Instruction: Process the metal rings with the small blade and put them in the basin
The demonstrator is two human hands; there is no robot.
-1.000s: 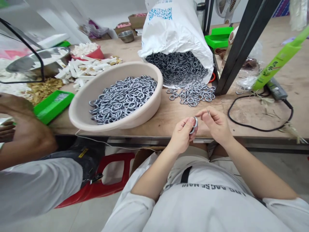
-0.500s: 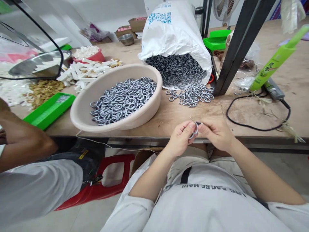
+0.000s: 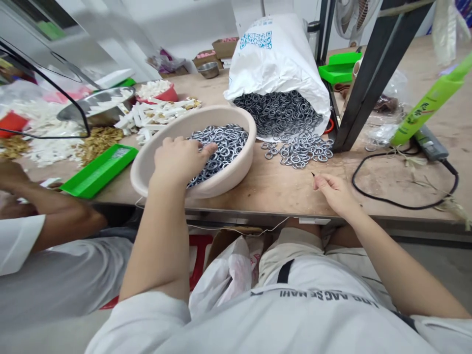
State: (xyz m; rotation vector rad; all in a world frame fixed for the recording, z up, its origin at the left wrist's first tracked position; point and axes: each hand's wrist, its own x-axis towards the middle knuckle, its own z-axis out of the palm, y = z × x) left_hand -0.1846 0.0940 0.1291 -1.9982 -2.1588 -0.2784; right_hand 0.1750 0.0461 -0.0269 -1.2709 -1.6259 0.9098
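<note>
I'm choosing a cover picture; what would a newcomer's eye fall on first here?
Probably the big pale basin of grey rings, left of centre, with the wearer's left hand over it. Then the white bag behind it, further right, with loose rings before its open mouth. At the right, a bright green tube-like thing leans.

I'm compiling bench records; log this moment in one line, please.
left hand: at basin of grey rings, grip unclear | right hand: pinching small dark pointed item | loose rings: on table by white bag
</note>
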